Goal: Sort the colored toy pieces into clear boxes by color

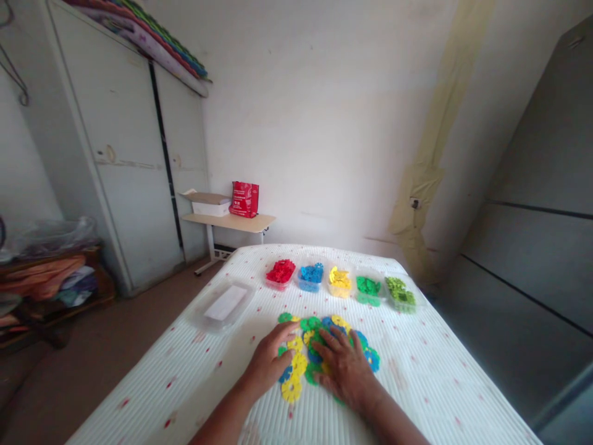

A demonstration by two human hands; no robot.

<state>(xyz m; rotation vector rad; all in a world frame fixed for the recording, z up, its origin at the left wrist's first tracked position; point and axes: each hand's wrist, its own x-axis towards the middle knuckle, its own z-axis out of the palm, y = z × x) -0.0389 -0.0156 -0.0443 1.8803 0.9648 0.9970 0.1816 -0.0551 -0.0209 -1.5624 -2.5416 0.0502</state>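
A pile of flat plastic snowflake discs (309, 346), yellow, green and blue, lies on the white bedspread (417, 364) in front of me. My left hand (271, 360) rests on the pile's left side, its fingers curled loosely over yellow and blue discs. My right hand (345, 368) lies flat on the pile's right side with its fingers spread. Farther back stands a row of small clear tubs, each with discs of one colour: red (280, 273), blue (311, 276), yellow (340, 280), dark green (369, 288) and light green (401, 294).
A clear lidded box (222, 304) with a white sheet lies on the bed's left part. Beyond the bed stand a small table (229, 221) with a red bag (245, 199), a white wardrobe (125, 154), and a cluttered shelf (50, 278) at far left.
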